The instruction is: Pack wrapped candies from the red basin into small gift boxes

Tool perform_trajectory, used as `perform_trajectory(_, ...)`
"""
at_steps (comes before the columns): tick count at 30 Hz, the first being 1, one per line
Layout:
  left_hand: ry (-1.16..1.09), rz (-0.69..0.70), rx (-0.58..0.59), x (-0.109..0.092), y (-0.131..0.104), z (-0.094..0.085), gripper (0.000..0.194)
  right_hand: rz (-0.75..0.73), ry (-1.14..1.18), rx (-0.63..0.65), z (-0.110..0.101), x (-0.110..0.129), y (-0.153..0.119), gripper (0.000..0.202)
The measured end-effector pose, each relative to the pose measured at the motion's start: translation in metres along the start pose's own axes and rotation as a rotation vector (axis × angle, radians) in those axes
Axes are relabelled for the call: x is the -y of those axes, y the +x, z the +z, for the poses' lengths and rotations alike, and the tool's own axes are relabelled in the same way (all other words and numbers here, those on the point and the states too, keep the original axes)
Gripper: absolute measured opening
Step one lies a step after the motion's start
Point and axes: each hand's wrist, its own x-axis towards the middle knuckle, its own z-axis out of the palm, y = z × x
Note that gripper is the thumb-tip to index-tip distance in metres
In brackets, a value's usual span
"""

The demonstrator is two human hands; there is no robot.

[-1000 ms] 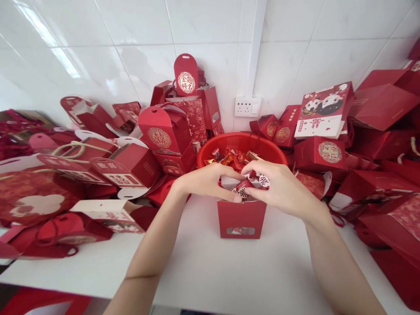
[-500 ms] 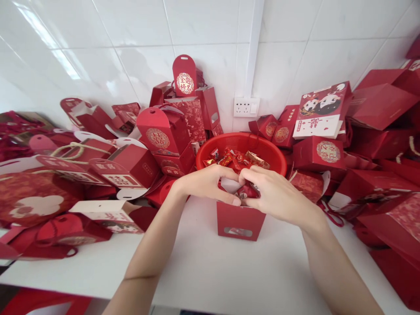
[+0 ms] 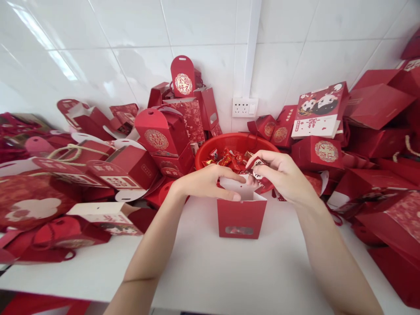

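An open-topped red box (image 3: 242,216) with a small oval window stands upright on the white table. My left hand (image 3: 210,183) is at its left rim, thumb and fingers apart with nothing visible between them. My right hand (image 3: 278,174) is above the box's right back corner, thumb and fingers closed on a red wrapped packet (image 3: 258,169) with white and dark print. Directly behind the box is a red plastic basket (image 3: 206,146) with wrapped candies (image 3: 234,161), partly hidden by my hands.
Red gift boxes (image 3: 124,165) are piled on the left, with more boxes (image 3: 326,153) on the right. Others stack behind against the tiled wall (image 3: 203,26), near a socket (image 3: 244,107). The white table's (image 3: 243,275) front edge is near the bottom.
My right hand has moved right and slightly up from the box opening, and a printed packet now shows between its fingers. My left hand has stayed at the box's left rim.
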Motion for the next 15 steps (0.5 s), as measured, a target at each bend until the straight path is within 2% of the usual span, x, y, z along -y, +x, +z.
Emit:
perform_trajectory(6, 0.024, 0.073, -0.036, -0.001, 0.002, 0.002, 0.041, -0.151, -0.004, -0.17, -0.002, -0.008, 0.004, 0.017)
perform_trajectory(10, 0.045, 0.145, -0.185, -0.005, 0.009, 0.011, 0.027, -0.183, 0.017, -0.316, 0.004, -0.014, 0.007, 0.021)
perform_trajectory(13, 0.031, 0.191, -0.288, -0.008, 0.012, 0.016, 0.039, -0.251, -0.047, -0.386, 0.006, -0.014, 0.006, 0.019)
perform_trajectory(15, 0.013, 0.212, -0.309, -0.009, 0.012, 0.016, 0.044, -0.281, -0.096, -0.382, 0.003, -0.01, 0.004, 0.018)
